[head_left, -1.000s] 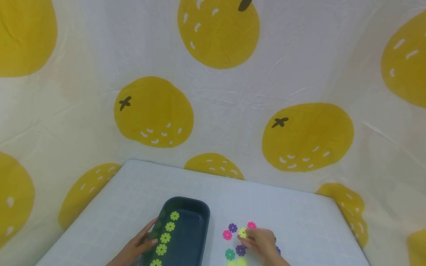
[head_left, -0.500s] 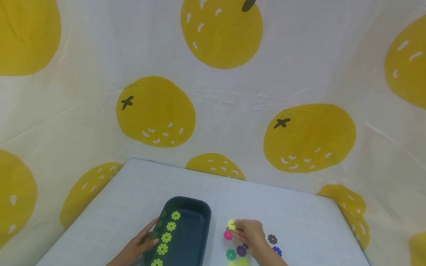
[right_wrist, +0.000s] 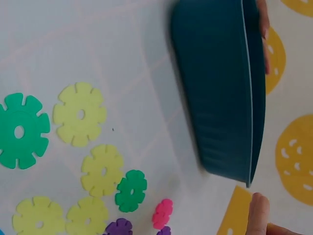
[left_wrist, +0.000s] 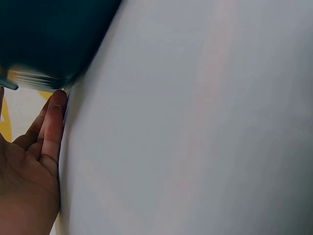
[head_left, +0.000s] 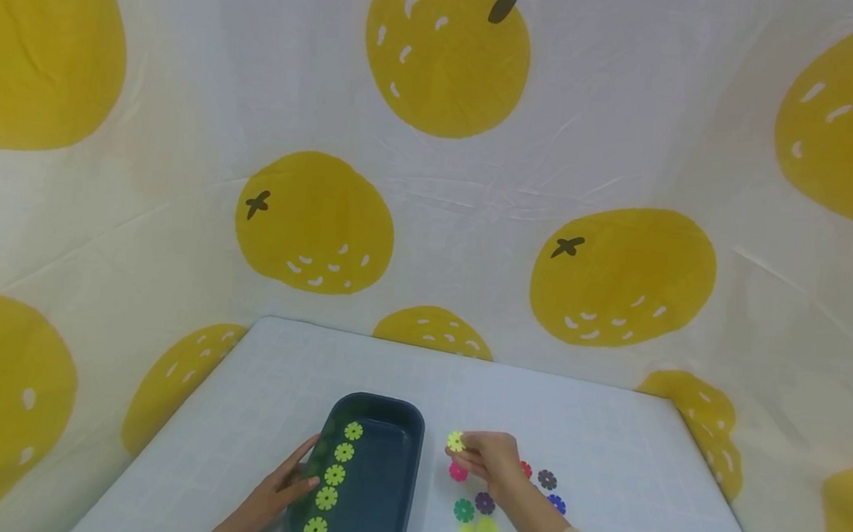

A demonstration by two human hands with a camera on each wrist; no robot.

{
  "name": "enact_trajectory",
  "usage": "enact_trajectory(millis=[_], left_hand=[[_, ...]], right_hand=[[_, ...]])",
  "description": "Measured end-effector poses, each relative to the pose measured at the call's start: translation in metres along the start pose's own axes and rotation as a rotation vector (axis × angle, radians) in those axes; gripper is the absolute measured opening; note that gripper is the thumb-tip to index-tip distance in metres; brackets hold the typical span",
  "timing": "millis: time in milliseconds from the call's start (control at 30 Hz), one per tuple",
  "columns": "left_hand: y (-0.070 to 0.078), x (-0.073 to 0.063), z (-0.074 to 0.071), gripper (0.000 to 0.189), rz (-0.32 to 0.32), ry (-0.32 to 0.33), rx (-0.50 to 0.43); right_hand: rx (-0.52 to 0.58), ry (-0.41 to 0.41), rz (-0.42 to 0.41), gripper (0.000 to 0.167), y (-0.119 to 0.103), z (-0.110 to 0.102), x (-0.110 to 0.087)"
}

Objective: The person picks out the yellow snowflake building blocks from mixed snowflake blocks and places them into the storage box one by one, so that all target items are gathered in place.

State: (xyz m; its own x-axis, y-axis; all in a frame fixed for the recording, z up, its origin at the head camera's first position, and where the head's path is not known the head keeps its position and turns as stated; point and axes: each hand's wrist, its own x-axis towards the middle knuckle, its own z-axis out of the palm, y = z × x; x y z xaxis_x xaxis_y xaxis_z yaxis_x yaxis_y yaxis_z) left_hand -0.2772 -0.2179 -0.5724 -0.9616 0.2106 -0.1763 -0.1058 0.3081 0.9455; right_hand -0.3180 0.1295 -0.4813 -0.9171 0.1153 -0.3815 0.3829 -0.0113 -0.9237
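A dark teal tray (head_left: 380, 500) stands on the table, with several yellow-green notched plastic discs (head_left: 335, 475) in a column along its left side. My left hand (head_left: 275, 496) grips the tray's left side, thumb over the rim and fingers outside; in the left wrist view this hand (left_wrist: 36, 164) reaches under the tray's edge. To the right of the tray my right hand (head_left: 492, 462) pinches one yellow notched disc (head_left: 456, 441) between thumb and fingertips, above a pink disc (head_left: 459, 471). The right wrist view shows a fingertip (right_wrist: 259, 210) but not the held disc.
Loose notched discs lie right of the tray: a green one (head_left: 463, 510), a purple one (head_left: 485, 503), several yellow ones (head_left: 486, 528) and a blue one (head_left: 556, 503). A white grid cloth (head_left: 573, 411) covers the table, and a fruit-print curtain (head_left: 458, 243) surrounds it.
My right hand, with the yellow disc pinched in it, has moved left and slightly up toward the tray, uncovering discs beneath. The left hand stays on the tray's side.
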Motion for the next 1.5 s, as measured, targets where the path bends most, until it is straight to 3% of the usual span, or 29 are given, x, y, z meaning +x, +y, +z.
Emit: enact_trajectory(millis=[267,600,1133,1500], left_hand=[[0.000,0.000,0.001,0.076,-0.036,0.032,0.007],[-0.002,0.002,0.001,0.075,0.010,-0.022,-0.031],[-0.004,0.001,0.000,0.074,0.011,-0.021,-0.048],[-0.002,-0.001,0.000,0.074,0.015,-0.034,-0.048]], right_hand=[[0.021,-0.041,-0.040,0.040,-0.002,0.011,0.000],[0.026,-0.085,-0.005,0.038,-0.002,0.021,0.003],[0.047,-0.141,-0.079,0.035,0.001,0.048,0.002],[0.019,-0.088,-0.050,0.032,-0.009,0.065,0.016]])
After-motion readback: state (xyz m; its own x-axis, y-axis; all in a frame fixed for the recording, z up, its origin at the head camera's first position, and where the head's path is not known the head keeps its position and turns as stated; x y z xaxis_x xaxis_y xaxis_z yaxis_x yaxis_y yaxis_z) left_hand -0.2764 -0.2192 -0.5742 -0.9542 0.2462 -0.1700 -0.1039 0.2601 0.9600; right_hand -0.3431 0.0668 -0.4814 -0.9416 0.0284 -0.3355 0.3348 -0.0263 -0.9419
